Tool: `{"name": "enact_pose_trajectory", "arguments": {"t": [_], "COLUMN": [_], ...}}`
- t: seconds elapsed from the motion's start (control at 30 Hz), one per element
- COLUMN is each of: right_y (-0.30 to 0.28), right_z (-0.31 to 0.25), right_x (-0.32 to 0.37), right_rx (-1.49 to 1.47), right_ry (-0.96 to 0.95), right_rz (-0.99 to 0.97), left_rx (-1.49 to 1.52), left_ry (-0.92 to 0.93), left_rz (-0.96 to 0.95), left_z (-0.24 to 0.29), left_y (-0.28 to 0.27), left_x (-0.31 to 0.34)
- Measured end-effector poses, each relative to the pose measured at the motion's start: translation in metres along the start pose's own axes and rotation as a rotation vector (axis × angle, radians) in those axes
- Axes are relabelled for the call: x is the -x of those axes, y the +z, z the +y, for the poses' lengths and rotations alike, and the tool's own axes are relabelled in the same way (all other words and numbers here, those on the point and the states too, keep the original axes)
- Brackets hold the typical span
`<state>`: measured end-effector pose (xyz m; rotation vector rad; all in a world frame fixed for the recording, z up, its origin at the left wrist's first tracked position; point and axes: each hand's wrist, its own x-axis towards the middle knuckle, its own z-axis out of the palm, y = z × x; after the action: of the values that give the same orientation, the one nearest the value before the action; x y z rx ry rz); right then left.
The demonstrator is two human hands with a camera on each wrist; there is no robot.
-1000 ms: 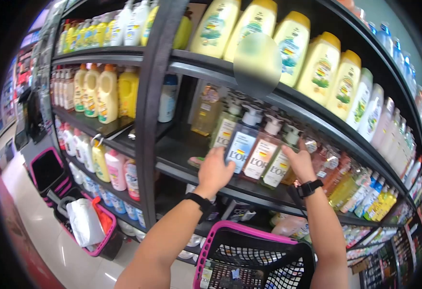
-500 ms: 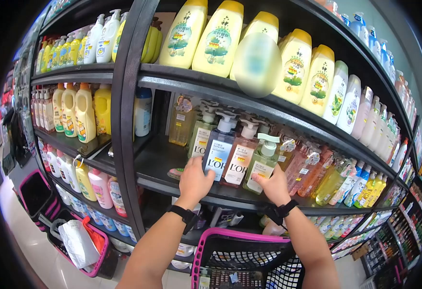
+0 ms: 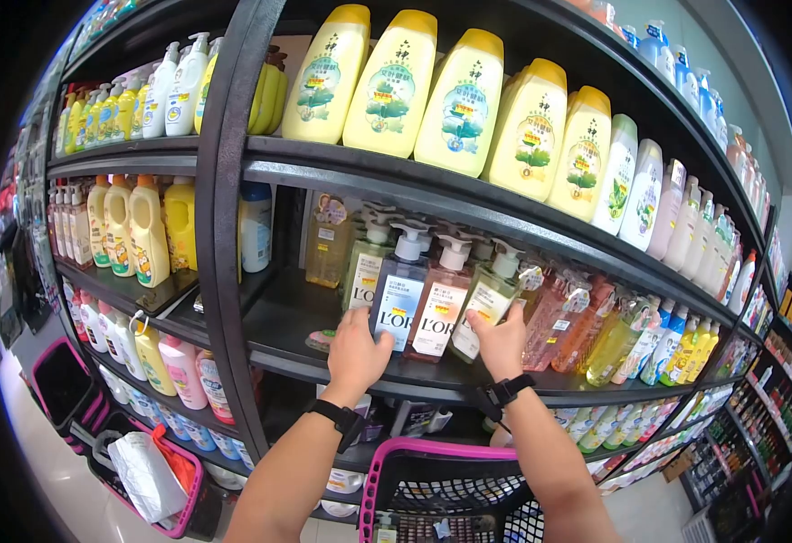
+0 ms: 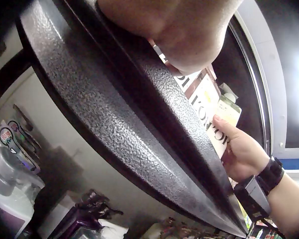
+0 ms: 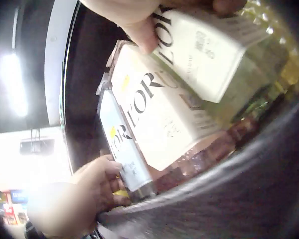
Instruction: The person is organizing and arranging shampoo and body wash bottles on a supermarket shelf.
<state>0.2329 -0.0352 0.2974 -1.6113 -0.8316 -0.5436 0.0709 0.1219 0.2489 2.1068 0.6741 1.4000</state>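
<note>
On the middle shelf (image 3: 287,348), pump bottles with large-lettered labels stand side by side. My right hand (image 3: 500,348) grips the front green pump bottle (image 3: 488,294) by its right side, thumb across the label. That bottle leans to the right. My left hand (image 3: 360,353) touches the lower left of the blue pump bottle (image 3: 400,294), its thumb near the front and its fingers beside the left-hand green bottle (image 3: 364,271). Between the blue and right green bottles is a pink pump bottle (image 3: 439,312). In the right wrist view the blue bottle's label (image 5: 122,144) shows beside the left fingers.
A black basket with a pink rim (image 3: 373,480) is below my arms. Yellow bottles (image 3: 387,90) line the shelf above, and amber and pink bottles (image 3: 554,321) stand to the right. A dark post (image 3: 224,208) rises at left. More baskets (image 3: 188,489) sit lower left.
My right hand has moved lower on the green pump bottle, which now leans right. My left hand stays by the blue bottle. The head view has shifted.
</note>
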Motion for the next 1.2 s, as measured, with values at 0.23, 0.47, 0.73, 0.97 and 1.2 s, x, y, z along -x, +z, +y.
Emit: {"name": "enact_pose_trajectory", "arguments": {"t": [0.23, 0.47, 0.73, 0.97, 1.2], "right_y": [0.013, 0.005, 0.017, 0.044, 0.015], "right_z": [0.019, 0.030, 0.056, 0.082, 0.042], "right_x": [-0.001, -0.004, -0.006, 0.013, 0.025], "right_rx": [0.179, 0.158, -0.207, -0.139, -0.207], "right_ry": [0.044, -0.028, 0.254, 0.262, 0.293], "right_rz": [0.184, 0.071, -0.025, -0.062, -0.366], "left_rx": [0.013, 0.021, 0.025, -0.001, -0.042], "left_ry": [0.006, 0.009, -0.015, 0.011, -0.012], "left_rz": [-0.011, -0.013, -0.027, -0.039, -0.101], "left_z": [-0.001, -0.002, 0.000, -0.005, -0.003], "left_y": [-0.001, -0.002, -0.002, -0.002, -0.002], "left_x": [0.001, 0.000, 0.000, 0.000, -0.002]}}
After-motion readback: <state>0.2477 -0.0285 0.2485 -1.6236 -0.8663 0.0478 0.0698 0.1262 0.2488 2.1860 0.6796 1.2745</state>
